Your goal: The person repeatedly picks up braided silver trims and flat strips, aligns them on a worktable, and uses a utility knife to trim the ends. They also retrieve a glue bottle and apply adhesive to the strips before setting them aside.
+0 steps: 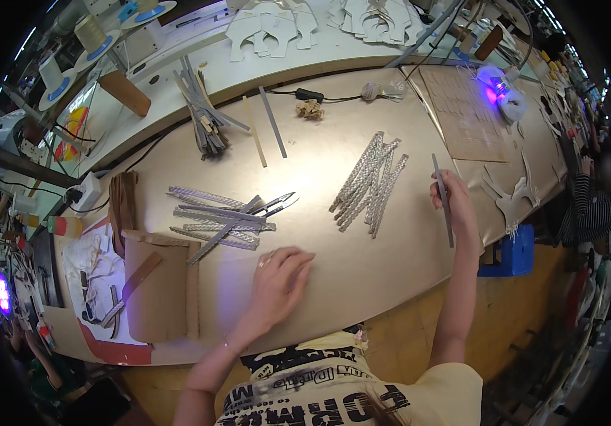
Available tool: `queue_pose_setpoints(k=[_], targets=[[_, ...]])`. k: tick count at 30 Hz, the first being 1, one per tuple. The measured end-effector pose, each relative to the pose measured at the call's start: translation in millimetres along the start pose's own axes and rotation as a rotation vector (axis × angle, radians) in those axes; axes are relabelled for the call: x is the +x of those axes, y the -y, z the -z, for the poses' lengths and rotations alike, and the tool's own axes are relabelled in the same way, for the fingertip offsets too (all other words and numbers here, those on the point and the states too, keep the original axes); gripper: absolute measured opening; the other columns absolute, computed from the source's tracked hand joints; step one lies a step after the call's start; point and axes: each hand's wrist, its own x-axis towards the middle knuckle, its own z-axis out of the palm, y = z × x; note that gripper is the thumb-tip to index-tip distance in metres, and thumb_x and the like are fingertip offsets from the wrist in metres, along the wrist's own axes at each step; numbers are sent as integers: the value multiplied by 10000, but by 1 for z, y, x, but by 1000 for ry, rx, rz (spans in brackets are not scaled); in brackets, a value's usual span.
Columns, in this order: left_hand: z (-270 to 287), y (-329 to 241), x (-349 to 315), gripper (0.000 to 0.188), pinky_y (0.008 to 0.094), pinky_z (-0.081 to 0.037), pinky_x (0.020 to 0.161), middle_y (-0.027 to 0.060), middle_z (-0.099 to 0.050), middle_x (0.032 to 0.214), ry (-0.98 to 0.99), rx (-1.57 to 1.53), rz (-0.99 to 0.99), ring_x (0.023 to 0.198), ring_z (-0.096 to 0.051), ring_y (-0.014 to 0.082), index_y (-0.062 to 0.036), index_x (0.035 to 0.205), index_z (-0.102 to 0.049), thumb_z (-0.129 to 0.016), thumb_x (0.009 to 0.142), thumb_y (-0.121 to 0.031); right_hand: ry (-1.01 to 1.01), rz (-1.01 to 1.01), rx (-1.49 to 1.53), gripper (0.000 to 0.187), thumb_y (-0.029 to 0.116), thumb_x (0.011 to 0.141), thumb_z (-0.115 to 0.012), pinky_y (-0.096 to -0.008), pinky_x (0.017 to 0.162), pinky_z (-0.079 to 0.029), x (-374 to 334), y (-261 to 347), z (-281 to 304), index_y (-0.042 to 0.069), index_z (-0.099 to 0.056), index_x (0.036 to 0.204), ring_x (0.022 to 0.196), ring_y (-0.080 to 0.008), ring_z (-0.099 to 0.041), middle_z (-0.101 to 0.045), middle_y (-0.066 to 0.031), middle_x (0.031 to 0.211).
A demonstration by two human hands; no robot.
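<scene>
My right hand [456,206] is closed around a narrow grey strip [442,188], held upright over the right part of the table. My left hand [282,280] lies loosely bent near the table's front edge, fingers partly apart, holding nothing that I can see. Just beyond it is a loose pile of grey and braided silvery strips [220,216], with small metal thread snips [277,204] at its right end. Between my hands, farther back, a bundle of braided silvery strips [366,181] lies slanted on the tan tabletop [362,273].
A bunch of grey strips [208,117] stands at the back left, beside two single strips. A brown roll [156,291] sits at left. A black cord switch [309,94] and crumpled tan lump [310,108] lie at the back; a lit lamp [493,82] is at right, a blue crate [518,252] below.
</scene>
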Motion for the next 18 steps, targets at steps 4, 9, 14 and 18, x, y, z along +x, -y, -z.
queue_pose_setpoints(k=[4, 9, 14, 18], targets=[[-39, 5, 90, 285, 424, -457, 839, 123, -619, 1041, -17, 70, -242, 944, -601, 312, -69, 1139, -637, -671, 857, -96, 58, -181, 221, 325, 350, 1041, -429, -219, 488, -342, -54, -8, -2, 58, -564, 1000, 493, -62, -371, -518, 0, 680], [-63, 13, 161, 262, 425, -483, 801, 152, -649, 1015, 296, 309, -154, 917, -624, 336, -57, 1120, -654, -655, 883, -168, 53, -107, 209, 229, 256, 1033, -505, -211, 495, -353, -87, -31, -12, 46, -577, 978, 512, -49, -403, -545, 6, 697], [-46, 5, 176, 154, 430, -503, 730, 161, -687, 869, 252, 231, -3, 798, -648, 342, -19, 967, -699, -633, 897, -139, 23, -35, 128, 211, 220, 1027, -523, -202, 528, -365, -99, -33, -40, 36, -587, 946, 552, -46, -417, -541, 13, 706], [-13, -10, 161, 146, 391, -508, 672, 162, -693, 858, -19, 102, -29, 707, -648, 315, -6, 976, -702, -623, 911, -111, 130, 38, -169, 191, 172, 1014, -539, -199, 537, -361, -103, -9, -64, 3, -612, 965, 607, -19, -445, -588, 7, 747]])
